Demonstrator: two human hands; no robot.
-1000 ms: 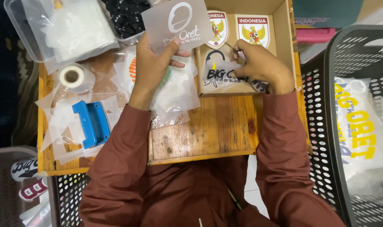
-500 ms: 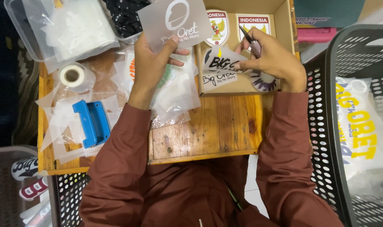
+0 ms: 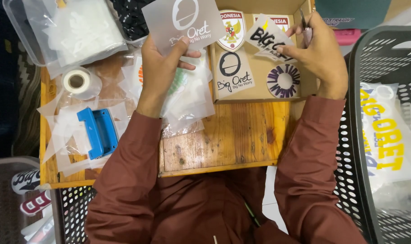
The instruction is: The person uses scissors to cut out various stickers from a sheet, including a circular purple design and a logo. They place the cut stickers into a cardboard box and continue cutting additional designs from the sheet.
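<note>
My left hand (image 3: 162, 68) holds up a grey transfer sheet (image 3: 183, 20) with a white ring logo, above a pile of clear film scraps. My right hand (image 3: 316, 52) pinches a small clear sticker (image 3: 266, 38) with black lettering over an open cardboard box (image 3: 262, 92), and also grips thin metal tweezers (image 3: 304, 22). In the box lie a white sticker with a black ring (image 3: 234, 72), a shield-shaped crest patch (image 3: 232, 29) and a round purple ring sticker (image 3: 283, 81).
A wooden tray table (image 3: 223, 144) carries a blue tool (image 3: 98, 133), a tape roll (image 3: 77, 81) and loose film scraps. A clear plastic bin (image 3: 65, 31) sits at the back left. A black mesh basket (image 3: 386, 131) with printed sheets stands on the right.
My right hand has lifted the lettered sticker out of the box and up to the right, uncovering the ring sticker beneath. My left hand has raised the grey sheet slightly.
</note>
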